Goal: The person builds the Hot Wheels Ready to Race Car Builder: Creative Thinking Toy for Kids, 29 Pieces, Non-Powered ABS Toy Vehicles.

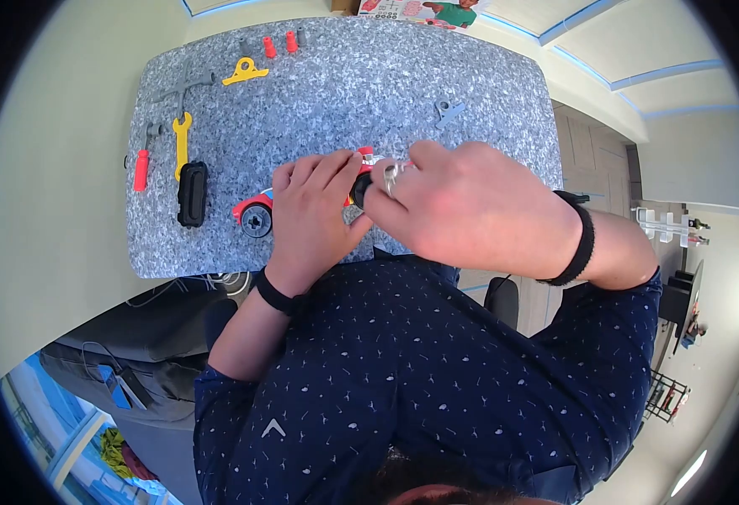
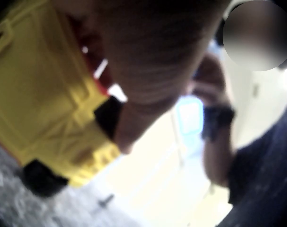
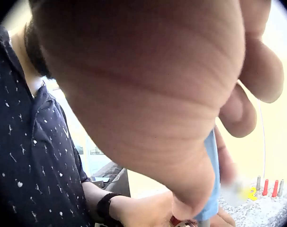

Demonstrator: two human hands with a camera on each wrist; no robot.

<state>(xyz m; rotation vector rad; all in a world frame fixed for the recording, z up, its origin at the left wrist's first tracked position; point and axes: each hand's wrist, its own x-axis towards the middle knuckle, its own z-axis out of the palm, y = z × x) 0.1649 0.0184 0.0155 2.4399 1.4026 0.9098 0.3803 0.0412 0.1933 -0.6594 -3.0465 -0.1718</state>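
Observation:
A toy car with a red body [image 1: 241, 209] and black wheels [image 1: 257, 220] lies on its side near the table's front edge. My left hand [image 1: 311, 198] grips its middle, fingers over the far side and thumb on the near side. The left wrist view shows the car's yellow panel [image 2: 39, 90] beside that hand. In my right hand [image 1: 462, 198] is a screwdriver with a light-blue handle [image 3: 210, 210], its grey shaft pointing down at the car. The right hand covers the car's right end in the head view, and the screwdriver's tip is hidden.
At the table's left lie a yellow wrench [image 1: 182, 143], a black plastic part [image 1: 191, 195], a red-handled tool [image 1: 140, 170] and a grey T-shaped tool [image 1: 186, 86]. Behind them are a yellow bracket [image 1: 245, 72] and red pegs [image 1: 269, 47]. A grey part [image 1: 449, 113] lies far right.

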